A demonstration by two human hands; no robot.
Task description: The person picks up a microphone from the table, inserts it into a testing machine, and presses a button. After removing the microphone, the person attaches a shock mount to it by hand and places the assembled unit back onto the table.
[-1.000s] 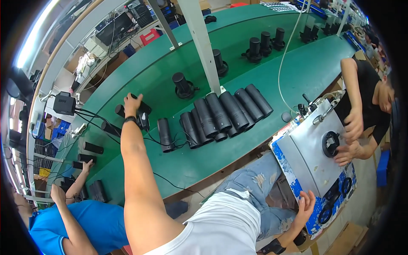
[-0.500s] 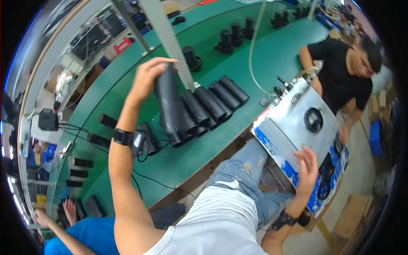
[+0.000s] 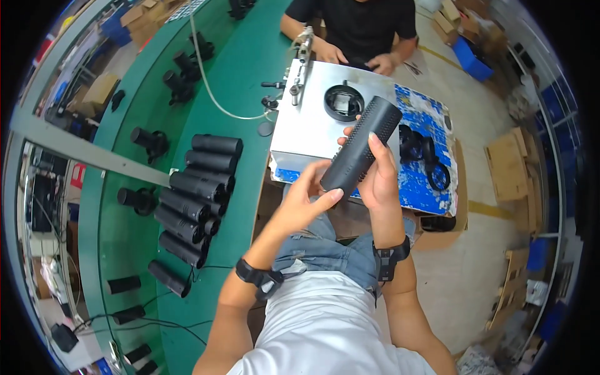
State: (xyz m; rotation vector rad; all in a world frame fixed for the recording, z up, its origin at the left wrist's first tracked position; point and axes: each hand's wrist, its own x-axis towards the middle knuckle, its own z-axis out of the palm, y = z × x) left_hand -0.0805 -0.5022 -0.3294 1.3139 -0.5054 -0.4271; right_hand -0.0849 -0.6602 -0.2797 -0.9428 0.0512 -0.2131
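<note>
A black perforated cylinder (image 3: 362, 145) is held tilted in front of me, over the near edge of a metal-topped fixture (image 3: 304, 135). My left hand (image 3: 306, 199) grips its lower end between thumb and fingers. Around its middle and right side wraps my right hand (image 3: 380, 175), thumb on top. Just beyond the cylinder, a round black ring holder (image 3: 344, 103) is set in the metal top. Several similar black cylinders (image 3: 187, 203) lie stacked on the green bench to my left.
Black ring-shaped parts (image 3: 439, 177) lie on the worn blue board at right. A person in a black shirt (image 3: 356, 25) sits across the fixture. A grey metal post (image 3: 94, 153) crosses the bench, and a pale hose (image 3: 212, 90) runs to the fixture. Cardboard boxes (image 3: 512, 164) stand at right.
My view has swung right toward the fixture. My left hand has come from the cylinder pile to the fixture, and both hands now hold a cylinder; my right hand was empty.
</note>
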